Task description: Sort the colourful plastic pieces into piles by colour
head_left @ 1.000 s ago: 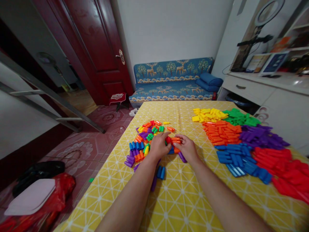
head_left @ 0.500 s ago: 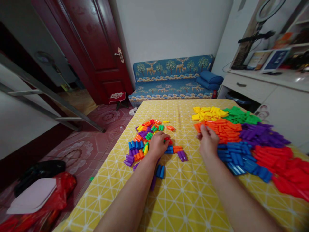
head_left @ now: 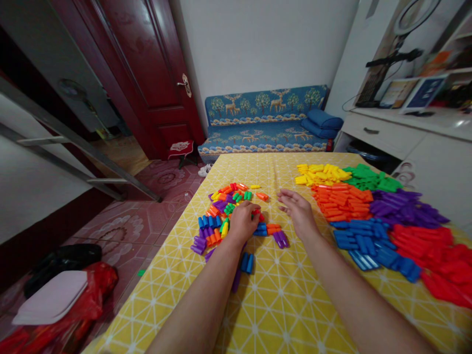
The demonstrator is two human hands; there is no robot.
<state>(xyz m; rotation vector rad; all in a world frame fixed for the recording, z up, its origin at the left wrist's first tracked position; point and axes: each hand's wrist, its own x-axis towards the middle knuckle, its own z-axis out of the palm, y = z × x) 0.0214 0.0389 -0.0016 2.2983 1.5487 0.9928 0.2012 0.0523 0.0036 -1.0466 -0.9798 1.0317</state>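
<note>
My left hand rests at the right side of a pile of mixed plastic pieces in purple, orange, green, blue and yellow. Its fingers are closed around a red plastic piece, which shows in part between thumb and forefinger. Just right of it lie a blue piece, an orange piece and a purple piece. Over the tablecloth, between the mixed pile and the heap of orange pieces, my right hand is open, fingers apart and holding nothing.
Single-colour heaps lie at the right: yellow, green, purple, blue and red. A yellow patterned tablecloth covers the table. Beyond stands a blue sofa; a white cabinet is at right.
My right hand has let go of an orange piece at the orange heap and moved left, its fingers now spread. My left hand stays about where it was.
</note>
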